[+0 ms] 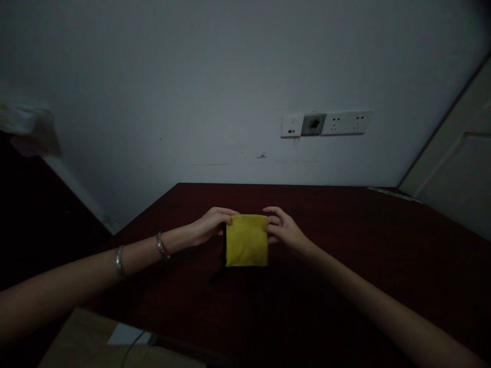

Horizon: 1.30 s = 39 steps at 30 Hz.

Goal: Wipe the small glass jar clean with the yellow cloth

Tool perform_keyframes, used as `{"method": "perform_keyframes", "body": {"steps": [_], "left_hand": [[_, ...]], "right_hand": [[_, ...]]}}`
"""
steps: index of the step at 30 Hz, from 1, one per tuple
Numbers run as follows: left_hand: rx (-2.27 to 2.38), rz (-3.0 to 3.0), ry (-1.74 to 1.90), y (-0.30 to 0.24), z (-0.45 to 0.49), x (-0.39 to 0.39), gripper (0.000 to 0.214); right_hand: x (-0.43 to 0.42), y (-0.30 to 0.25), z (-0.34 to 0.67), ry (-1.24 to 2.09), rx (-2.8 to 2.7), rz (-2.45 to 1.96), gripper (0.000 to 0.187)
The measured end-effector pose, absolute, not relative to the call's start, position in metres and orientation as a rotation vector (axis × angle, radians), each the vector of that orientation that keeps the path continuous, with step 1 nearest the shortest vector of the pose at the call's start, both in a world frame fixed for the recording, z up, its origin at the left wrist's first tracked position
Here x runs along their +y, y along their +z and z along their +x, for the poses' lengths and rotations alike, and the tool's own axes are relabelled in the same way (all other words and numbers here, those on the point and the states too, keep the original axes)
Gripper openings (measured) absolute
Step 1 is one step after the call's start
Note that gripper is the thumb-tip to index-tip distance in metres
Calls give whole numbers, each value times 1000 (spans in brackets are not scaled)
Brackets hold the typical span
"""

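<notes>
A small square of folded yellow cloth (247, 241) is held up over the dark red table, with a black edge showing along its left side. My left hand (212, 225) pinches its upper left corner, thumb in front and fingers behind. At the upper right edge, my right hand (286, 231) has its thumb and some fingertips against the cloth, while the index finger sticks out above. Two silver bracelets (161, 245) circle my left forearm. What lies behind the cloth is hidden.
The dark red table (364, 245) meets a pale wall (192, 92) with a row of sockets (326, 124). A door (460, 148) stands at the right. At the lower left is a light brown surface (84, 337) with a white item (126, 335) and a cable (130, 350).
</notes>
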<state>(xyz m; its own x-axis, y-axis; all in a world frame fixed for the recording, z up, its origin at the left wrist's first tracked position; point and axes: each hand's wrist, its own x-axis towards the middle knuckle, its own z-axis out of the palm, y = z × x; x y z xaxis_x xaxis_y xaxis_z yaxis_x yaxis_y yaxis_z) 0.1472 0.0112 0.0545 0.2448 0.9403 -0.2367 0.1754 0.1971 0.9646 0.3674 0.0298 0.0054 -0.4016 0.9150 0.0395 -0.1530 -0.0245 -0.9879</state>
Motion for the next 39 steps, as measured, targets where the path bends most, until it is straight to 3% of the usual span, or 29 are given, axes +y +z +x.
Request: {"method": "perform_keyframes", "body": {"steps": [8, 13, 15, 22, 27, 29, 35, 39], "left_hand": [[1204, 1244, 651, 44, 132, 4, 33], [1202, 1128, 687, 43, 135, -3, 28], [1207, 1071, 719, 41, 139, -5, 23], [1169, 1001, 814, 35, 151, -12, 15], [1110, 1141, 640, 40, 111, 3, 26], [1151, 1219, 507, 45, 86, 12, 27], [1546, 1669, -83, 39, 38, 37, 22], [1747, 2000, -274, 19, 40, 44, 8]], "right_hand": [[30, -11, 362, 1815, -1343, -980, 50], [22, -15, 354, 945, -1862, -979, 39], [15, -12, 346, 811, -1973, -903, 30], [7, -2, 313, 937, -1966, -897, 37], [18, -6, 313, 1672, -1621, -886, 31], [24, -12, 316, 1741, -1568, -970, 31], [33, -38, 326, 1363, -1779, -1224, 38], [26, -39, 327, 728, -2318, -1255, 43]]}}
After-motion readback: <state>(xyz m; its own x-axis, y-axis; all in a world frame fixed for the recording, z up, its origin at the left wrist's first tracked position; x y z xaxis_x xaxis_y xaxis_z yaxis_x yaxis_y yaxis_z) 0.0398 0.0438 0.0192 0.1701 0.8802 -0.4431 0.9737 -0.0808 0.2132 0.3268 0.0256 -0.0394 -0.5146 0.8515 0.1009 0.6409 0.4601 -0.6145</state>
